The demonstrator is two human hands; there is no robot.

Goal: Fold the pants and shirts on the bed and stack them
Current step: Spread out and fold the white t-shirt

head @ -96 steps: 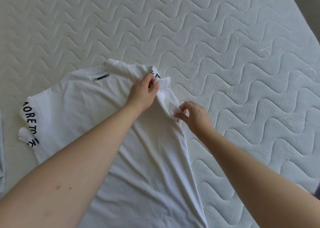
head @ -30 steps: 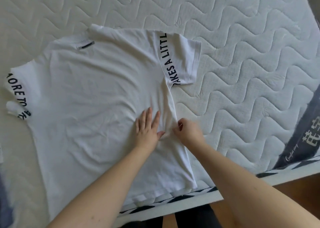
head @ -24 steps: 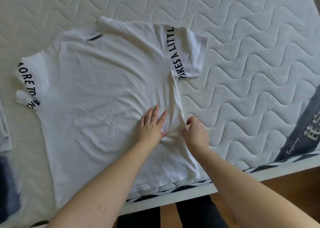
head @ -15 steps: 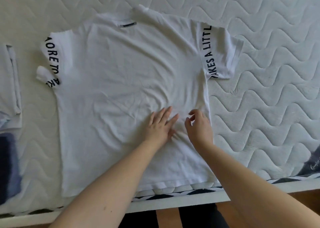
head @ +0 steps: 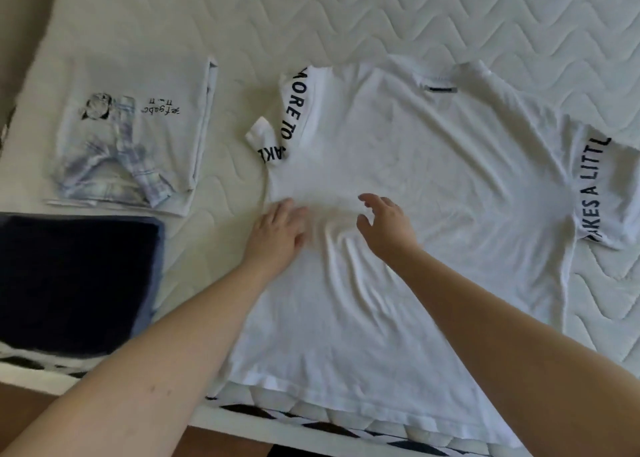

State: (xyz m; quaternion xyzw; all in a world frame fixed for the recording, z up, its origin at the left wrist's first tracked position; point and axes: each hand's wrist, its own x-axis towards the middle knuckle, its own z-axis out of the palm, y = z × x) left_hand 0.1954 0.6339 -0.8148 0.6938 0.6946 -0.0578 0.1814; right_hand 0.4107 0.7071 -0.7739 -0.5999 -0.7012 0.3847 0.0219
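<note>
White tee lies spread flat, back up, on bed, hem at near edge. Our L hand rests flat on its left side, fingers straight, gripping nothing. R hand just above cloth, fingers loosely curled, empty. Folded printed shirt & folded dark garment sit well left, apart from tee.

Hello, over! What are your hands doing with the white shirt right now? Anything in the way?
Left hand flat on white shirt, right hand open just above it. Shirt spread out, unfolded. Folded printed shirt and dark folded garment lie left, clear of it.
</note>
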